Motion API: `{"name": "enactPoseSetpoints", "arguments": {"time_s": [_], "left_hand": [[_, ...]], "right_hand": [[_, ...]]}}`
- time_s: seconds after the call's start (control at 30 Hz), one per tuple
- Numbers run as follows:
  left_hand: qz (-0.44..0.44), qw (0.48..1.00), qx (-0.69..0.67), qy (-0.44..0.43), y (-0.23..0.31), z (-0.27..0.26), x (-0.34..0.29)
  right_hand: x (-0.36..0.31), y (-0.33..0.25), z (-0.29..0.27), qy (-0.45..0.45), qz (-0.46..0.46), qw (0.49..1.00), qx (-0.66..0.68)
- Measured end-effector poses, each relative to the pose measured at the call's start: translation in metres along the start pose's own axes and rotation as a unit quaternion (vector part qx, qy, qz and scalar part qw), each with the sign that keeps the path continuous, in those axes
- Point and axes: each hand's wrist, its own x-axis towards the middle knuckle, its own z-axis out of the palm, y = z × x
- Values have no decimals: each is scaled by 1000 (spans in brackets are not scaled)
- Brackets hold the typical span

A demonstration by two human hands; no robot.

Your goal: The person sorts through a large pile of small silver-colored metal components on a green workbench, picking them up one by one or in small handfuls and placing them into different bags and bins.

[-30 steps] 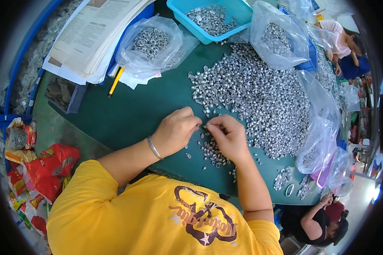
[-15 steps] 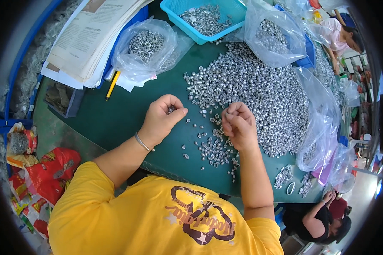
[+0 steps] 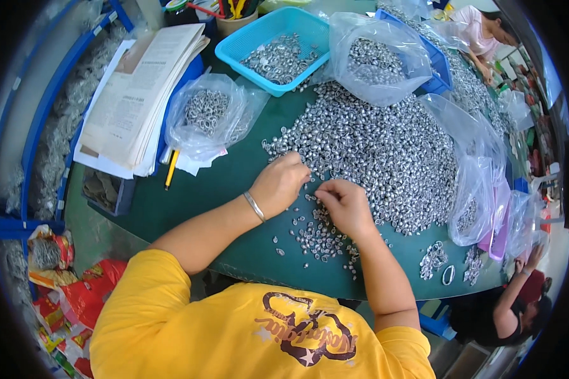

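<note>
My left hand (image 3: 281, 184) is closed at the near left edge of a wide heap of small silver oval metal pieces (image 3: 385, 158). Silver shows at its fingertips, and the curled fingers hide the palm. Close beside it, my right hand (image 3: 346, 207) pinches thumb against fingers. Whatever sits in that pinch is too small to make out. The two hands' fingertips nearly meet, a small gap apart. Below them, a loose cluster of the same silver pieces (image 3: 319, 241) lies on the green tabletop (image 3: 234, 189), partly behind my right wrist.
A blue basket (image 3: 231, 50) and clear plastic bags (image 3: 417, 47), (image 3: 189, 136) with metal parts stand at the far side. Stacked papers (image 3: 123, 104) and a yellow pen (image 3: 171, 169) lie left. A bracelet-like ring (image 3: 448, 275) lies near right. Two other people sit at right.
My left hand has moved right and up to the heap's edge, turning its back upward. My right hand has shifted slightly left and down. The whole view has also shifted a little.
</note>
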Motion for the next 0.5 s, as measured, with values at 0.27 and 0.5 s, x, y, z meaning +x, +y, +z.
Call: {"name": "enactPoseSetpoints", "arguments": {"time_s": [0.27, 0.5], "left_hand": [[-185, 952, -243, 17, -4, -16, 3], [-3, 998, -62, -26, -1, -9, 3]], "right_hand": [[-6, 9, -35, -40, 140, 668, 730], [-11, 5, -21, 6, 157, 938, 308]]}}
